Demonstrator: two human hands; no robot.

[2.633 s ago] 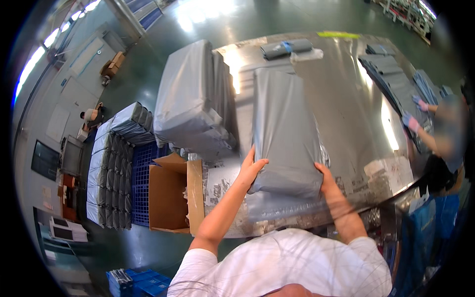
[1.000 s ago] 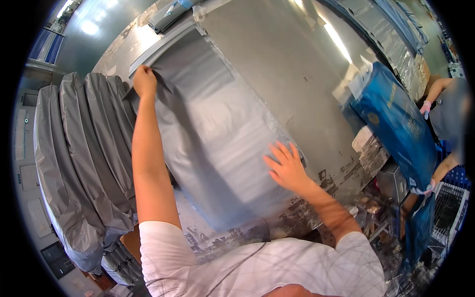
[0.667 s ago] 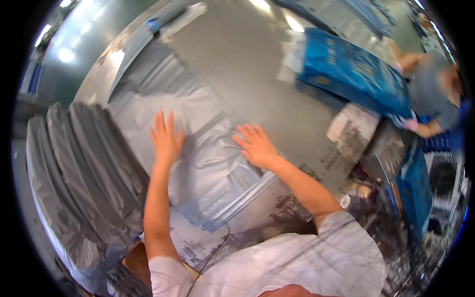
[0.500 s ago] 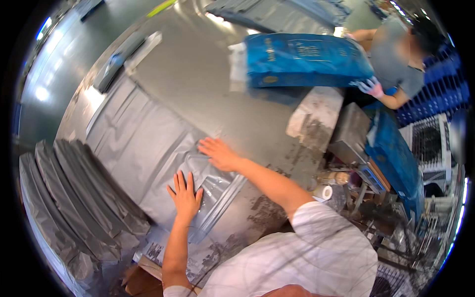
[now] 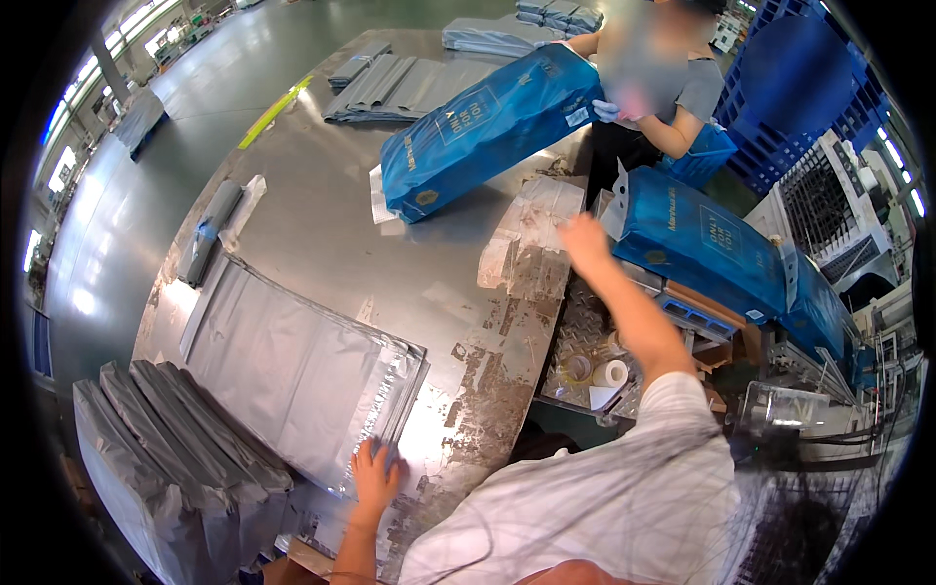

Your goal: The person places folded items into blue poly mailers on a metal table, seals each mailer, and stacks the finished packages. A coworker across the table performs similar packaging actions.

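Observation:
My left hand (image 5: 375,471) lies flat with fingers spread on the near corner of a stack of flat grey plastic bags (image 5: 292,370) on the metal table (image 5: 322,224). My right hand (image 5: 583,237) stretches out to the right, blurred, close to a blue sack (image 5: 704,244) standing at the table's right edge and beside a pile of clear plastic sheets (image 5: 531,239). It touches nothing that I can make out. Farther away another person (image 5: 648,68) in gloves holds a large blue sack (image 5: 487,127) lying on the table.
More bundles of grey bags (image 5: 166,458) are stacked at lower left, and others (image 5: 390,83) lie at the far end of the table. Tape rolls (image 5: 600,372) sit on a lower shelf to the right. Blue crates (image 5: 790,88) stand behind the other person.
The view has swung right. My right hand left the grey bags and reached out toward the blue sack. My left hand slid down to the stack's near corner.

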